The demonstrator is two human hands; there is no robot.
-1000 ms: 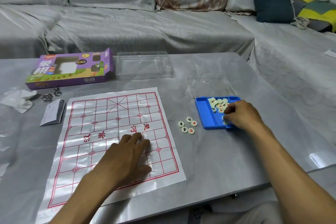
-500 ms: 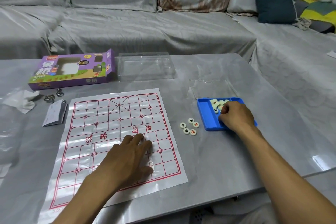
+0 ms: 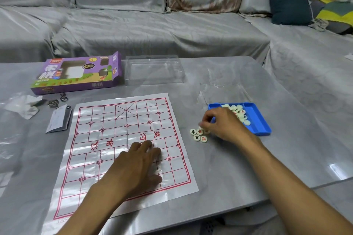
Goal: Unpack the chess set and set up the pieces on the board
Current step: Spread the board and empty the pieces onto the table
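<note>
Pieces: small pale discs with red or black characters. A cluster [image 3: 198, 134] lies on the surface between the board and the tray; the rest [image 3: 237, 112] are heaped in the far left part of the tray.
Handling: they look light, hard and smooth, likely to slide or roll on the glossy surface (a guess from looks only). Best taken one at a time by the rim, between thumb and fingertip.
Right hand [image 3: 222, 125]: over the tray's near left corner, fingers curled, tips down at the cluster's far edge. The grip looks pinched on a disc there, though blur hides the contact.
Left hand [image 3: 137, 166]: flat on the board, fingers straight and spread, pressing the sheet down and holding nothing.
Board [image 3: 122, 150]: a thin creased plastic sheet with a red grid, no pieces on it yet. It will be limp and apt to shift.
Tray [image 3: 257, 122]: blue, shallow, right of the board.
Further out: clear lid [image 3: 225, 91] behind the tray, clear case [image 3: 154, 70], purple box [image 3: 78, 72], folded leaflet [image 3: 59, 120].
</note>
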